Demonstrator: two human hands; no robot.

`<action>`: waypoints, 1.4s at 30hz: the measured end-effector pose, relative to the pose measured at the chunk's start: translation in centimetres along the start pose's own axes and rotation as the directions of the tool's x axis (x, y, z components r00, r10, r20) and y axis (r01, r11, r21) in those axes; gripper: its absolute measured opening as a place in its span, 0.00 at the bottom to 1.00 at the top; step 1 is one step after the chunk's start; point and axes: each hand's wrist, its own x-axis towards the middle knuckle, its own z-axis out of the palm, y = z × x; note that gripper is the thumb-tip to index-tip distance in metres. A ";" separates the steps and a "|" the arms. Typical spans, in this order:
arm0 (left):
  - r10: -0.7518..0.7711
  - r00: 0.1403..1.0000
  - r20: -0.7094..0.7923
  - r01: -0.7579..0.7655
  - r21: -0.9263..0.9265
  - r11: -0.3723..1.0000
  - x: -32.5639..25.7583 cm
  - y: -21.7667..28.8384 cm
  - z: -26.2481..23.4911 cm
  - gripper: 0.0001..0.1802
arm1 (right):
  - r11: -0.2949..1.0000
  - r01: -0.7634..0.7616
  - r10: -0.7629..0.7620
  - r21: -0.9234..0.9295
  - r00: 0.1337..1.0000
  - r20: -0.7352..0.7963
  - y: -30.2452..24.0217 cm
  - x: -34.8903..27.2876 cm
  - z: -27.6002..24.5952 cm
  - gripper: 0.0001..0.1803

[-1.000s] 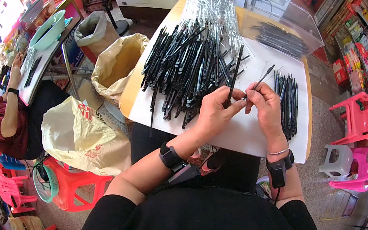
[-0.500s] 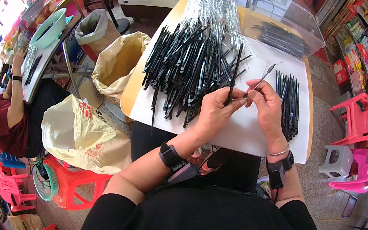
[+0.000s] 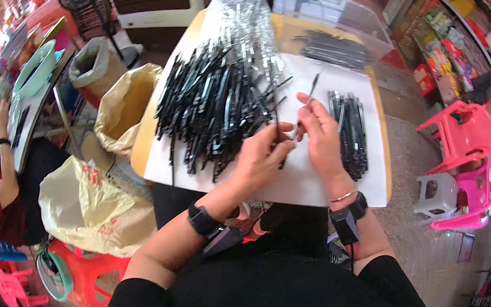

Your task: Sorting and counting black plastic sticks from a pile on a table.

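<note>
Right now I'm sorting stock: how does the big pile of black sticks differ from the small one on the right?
The big pile is much larger and jumbled, sticks crossing at many angles; the small pile is few sticks, laid parallel. The big pile lies left of both hands, the small pile right of them. Both are thin black sticks on the white sheet.

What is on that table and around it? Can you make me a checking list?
Surface: white sheet over a wooden table.
Job's things: big pile of black sticks; tidy row of black sticks; thin rod with a black stick, between both hands.
Clutter: clear plastic bag.
Grippers: left hand and right hand, both pinching.
Cables: nothing seen.
Surroundings: yellow sacks, pink chairs, another person's arm.
</note>
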 end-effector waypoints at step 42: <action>-0.014 0.999 0.052 0.012 0.038 0.999 -0.4 -0.8 -0.5 0.14 | 0.899 -0.407 0.418 -0.164 0.907 0.040 -2.2 0.8 -1.1 0.10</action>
